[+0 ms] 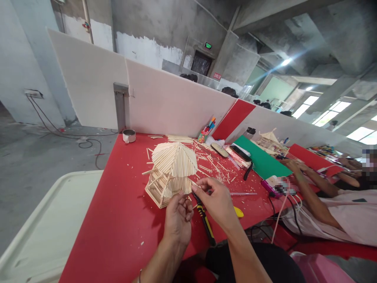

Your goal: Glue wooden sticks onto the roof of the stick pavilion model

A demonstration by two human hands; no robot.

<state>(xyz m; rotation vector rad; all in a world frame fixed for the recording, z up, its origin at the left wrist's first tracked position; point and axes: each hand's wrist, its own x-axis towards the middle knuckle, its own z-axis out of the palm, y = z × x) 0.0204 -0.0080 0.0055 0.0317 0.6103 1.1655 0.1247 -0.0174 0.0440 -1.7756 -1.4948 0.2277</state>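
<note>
A small pavilion model (178,159) built of pale wooden sticks stands on the red table, with a pointed roof over a railed, many-sided base. At its near right side, my right hand (216,200) is closed in a pinch on a thin wooden stick (192,182), touching or almost touching the model. My left hand (178,220) is palm up with curled fingers, its thumb and fingertips against the model's near edge. What its fingertips hold, if anything, is hidden. Under my right hand lies a black and yellow tool (206,222), its head partly covered.
Loose sticks and shavings (216,167) litter the red table (118,220). A metal cup (129,136), a cup of markers (203,136), a glasses case (219,149) and a green board (262,159) stand or lie farther back. A co-worker's arms (312,188) are at right, near cables.
</note>
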